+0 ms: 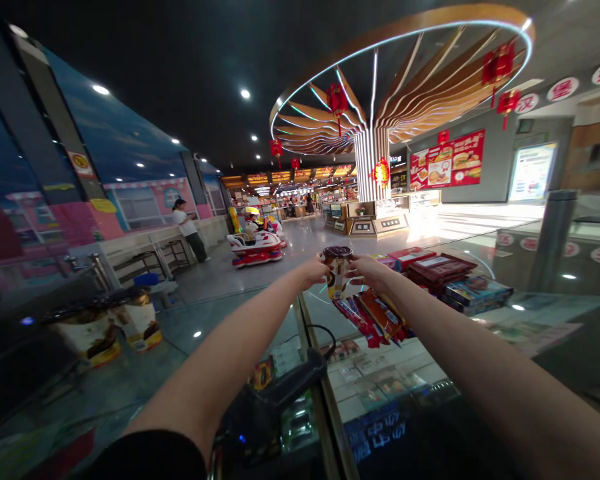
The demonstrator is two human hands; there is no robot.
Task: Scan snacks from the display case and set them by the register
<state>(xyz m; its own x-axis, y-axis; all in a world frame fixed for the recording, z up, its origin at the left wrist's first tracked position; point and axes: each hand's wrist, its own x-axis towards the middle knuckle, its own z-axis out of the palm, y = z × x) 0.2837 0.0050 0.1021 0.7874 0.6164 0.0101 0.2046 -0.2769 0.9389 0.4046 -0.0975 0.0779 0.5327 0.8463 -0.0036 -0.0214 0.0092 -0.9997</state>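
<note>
Item: cup [337,270], dark-lidded, held upright above the glass counter [220,320] at arm's length. Left hand [311,271] curls its fingers around the cup's left side; right hand [367,269] closes on the right side, apparently near the lid, though the grip is small in view. Progress: cup is lifted, lid seated, not yet set down. Nearby: snack packets [375,317] just below the hands; flat boxes [443,267] to the right; two tubs [113,323] well apart at left.

Both your bare forearms stretch straight out, converging. Your left hand [314,269] and right hand [369,270] sit level, fingers curled inward toward each other, wrists straight, palms facing.
</note>
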